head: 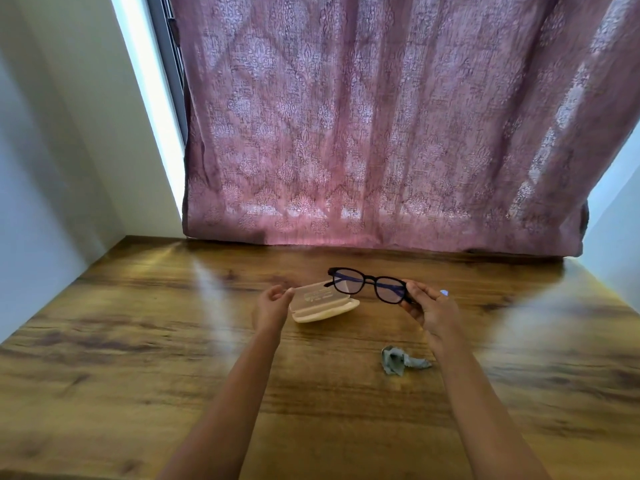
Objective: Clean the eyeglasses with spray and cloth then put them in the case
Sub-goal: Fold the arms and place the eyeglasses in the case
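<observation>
Eyeglasses [369, 279] pinched in right hand [429, 306], jutting left over case [322, 308]

Dark-framed eyeglasses [370, 279] are up in the air, temples unfolded, tilted with their left end higher and gripped at the right end by the right hand [429, 306]. Just below, the cream case [325, 311] sits open mid-tabletop [173, 341], lid raised, and the left hand [270, 306] pinches its left end. The crumpled grey cloth [398, 360] lies closer to the near edge, right of the case.
</observation>
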Action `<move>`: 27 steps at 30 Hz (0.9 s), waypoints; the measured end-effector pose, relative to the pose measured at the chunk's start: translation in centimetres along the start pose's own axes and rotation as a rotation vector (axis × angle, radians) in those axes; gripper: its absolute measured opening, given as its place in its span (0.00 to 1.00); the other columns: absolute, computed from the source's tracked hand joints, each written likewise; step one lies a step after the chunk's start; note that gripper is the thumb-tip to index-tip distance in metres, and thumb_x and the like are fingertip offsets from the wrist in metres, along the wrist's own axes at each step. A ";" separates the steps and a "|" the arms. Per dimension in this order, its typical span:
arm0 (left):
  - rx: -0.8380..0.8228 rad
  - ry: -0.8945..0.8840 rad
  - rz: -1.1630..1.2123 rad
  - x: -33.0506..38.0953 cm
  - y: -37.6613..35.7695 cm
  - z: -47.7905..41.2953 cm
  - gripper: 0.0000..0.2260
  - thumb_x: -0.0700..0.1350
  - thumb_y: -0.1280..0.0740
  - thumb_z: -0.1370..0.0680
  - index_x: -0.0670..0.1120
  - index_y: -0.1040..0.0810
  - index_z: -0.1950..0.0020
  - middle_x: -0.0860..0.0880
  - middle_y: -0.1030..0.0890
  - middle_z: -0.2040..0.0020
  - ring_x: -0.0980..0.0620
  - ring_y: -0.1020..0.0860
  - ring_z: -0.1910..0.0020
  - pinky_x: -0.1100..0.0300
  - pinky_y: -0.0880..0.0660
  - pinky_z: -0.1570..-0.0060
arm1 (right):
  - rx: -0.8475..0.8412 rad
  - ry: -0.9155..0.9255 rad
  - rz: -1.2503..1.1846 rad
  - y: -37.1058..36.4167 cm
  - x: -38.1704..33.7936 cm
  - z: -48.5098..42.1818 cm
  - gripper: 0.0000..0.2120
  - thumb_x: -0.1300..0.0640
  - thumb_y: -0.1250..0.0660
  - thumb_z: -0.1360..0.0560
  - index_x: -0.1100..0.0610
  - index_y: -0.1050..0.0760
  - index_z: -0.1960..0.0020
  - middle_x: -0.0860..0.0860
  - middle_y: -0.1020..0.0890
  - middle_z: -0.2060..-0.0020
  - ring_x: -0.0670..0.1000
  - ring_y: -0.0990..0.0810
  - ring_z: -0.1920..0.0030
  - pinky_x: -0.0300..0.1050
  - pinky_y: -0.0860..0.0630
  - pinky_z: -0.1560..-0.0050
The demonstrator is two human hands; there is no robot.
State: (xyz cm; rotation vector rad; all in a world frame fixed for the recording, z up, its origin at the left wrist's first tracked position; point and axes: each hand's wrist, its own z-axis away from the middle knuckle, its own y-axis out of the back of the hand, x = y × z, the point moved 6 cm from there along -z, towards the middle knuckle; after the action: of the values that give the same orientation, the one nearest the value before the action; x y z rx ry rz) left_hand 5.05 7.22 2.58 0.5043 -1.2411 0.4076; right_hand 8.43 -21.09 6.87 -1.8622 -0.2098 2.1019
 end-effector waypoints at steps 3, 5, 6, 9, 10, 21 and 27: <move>0.030 0.052 -0.056 -1.7 0.4 -1.3 0.21 0.47 0.32 0.25 0.44 0.29 0.34 0.43 0.25 0.37 0.46 0.26 0.40 0.52 0.28 0.44 | 0.030 -0.024 -0.039 -0.2 0.4 -0.4 0.06 0.66 0.35 0.26 0.59 0.21 0.58 0.47 0.16 0.71 0.42 0.18 0.69 0.33 0.22 0.69; 0.028 0.094 -0.092 -2.7 0.4 -2.0 0.23 0.47 0.31 0.26 0.42 0.30 0.33 0.42 0.25 0.36 0.44 0.27 0.39 0.51 0.28 0.43 | 0.049 -0.041 -0.063 -0.4 0.7 -0.8 0.05 0.66 0.35 0.26 0.59 0.21 0.58 0.49 0.16 0.69 0.43 0.18 0.69 0.34 0.21 0.68; 0.018 0.113 -0.113 -3.1 0.3 -2.2 0.23 0.47 0.32 0.26 0.41 0.30 0.34 0.42 0.25 0.36 0.43 0.26 0.39 0.51 0.28 0.43 | 0.059 -0.045 -0.069 -0.5 0.9 -1.0 0.05 0.66 0.35 0.26 0.60 0.22 0.57 0.51 0.17 0.67 0.43 0.19 0.69 0.34 0.21 0.68; -0.024 0.173 -0.148 -4.3 -0.2 -3.2 0.24 0.48 0.32 0.26 0.41 0.31 0.33 0.40 0.25 0.38 0.41 0.25 0.42 0.49 0.25 0.43 | 0.084 -0.045 -0.067 -1.2 1.1 -1.5 0.04 0.66 0.35 0.26 0.60 0.22 0.56 0.54 0.20 0.62 0.43 0.19 0.70 0.32 0.22 0.70; -0.035 0.199 -0.167 -4.8 -0.4 -3.5 0.24 0.49 0.32 0.26 0.43 0.31 0.33 0.40 0.24 0.39 0.40 0.24 0.43 0.47 0.24 0.44 | 0.095 -0.047 -0.062 -1.4 1.1 -1.6 0.04 0.65 0.35 0.26 0.60 0.23 0.56 0.54 0.20 0.62 0.43 0.20 0.71 0.32 0.23 0.70; -0.114 0.222 -0.327 -4.7 -1.9 -6.4 0.08 0.44 0.35 0.23 0.41 0.22 0.47 0.43 0.18 0.58 0.45 0.19 0.61 0.50 0.19 0.58 | 0.202 -0.056 -0.047 -1.8 1.5 -2.9 0.04 0.64 0.34 0.26 0.58 0.21 0.56 0.48 0.17 0.72 0.42 0.21 0.74 0.31 0.27 0.73; -0.122 0.106 -0.513 -4.1 -2.6 -7.0 0.10 0.45 0.36 0.23 0.46 0.22 0.44 0.46 0.19 0.55 0.48 0.19 0.62 0.51 0.18 0.59 | 0.210 -0.065 -0.059 -2.0 2.8 -2.9 0.04 0.64 0.34 0.26 0.58 0.22 0.56 0.46 0.17 0.72 0.42 0.21 0.73 0.31 0.26 0.71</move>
State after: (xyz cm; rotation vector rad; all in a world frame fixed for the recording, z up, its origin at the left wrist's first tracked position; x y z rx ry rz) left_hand 10.90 8.97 -3.39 0.6639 -0.9824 -0.0749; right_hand 11.36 -18.55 4.50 -1.6497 -0.0552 2.0596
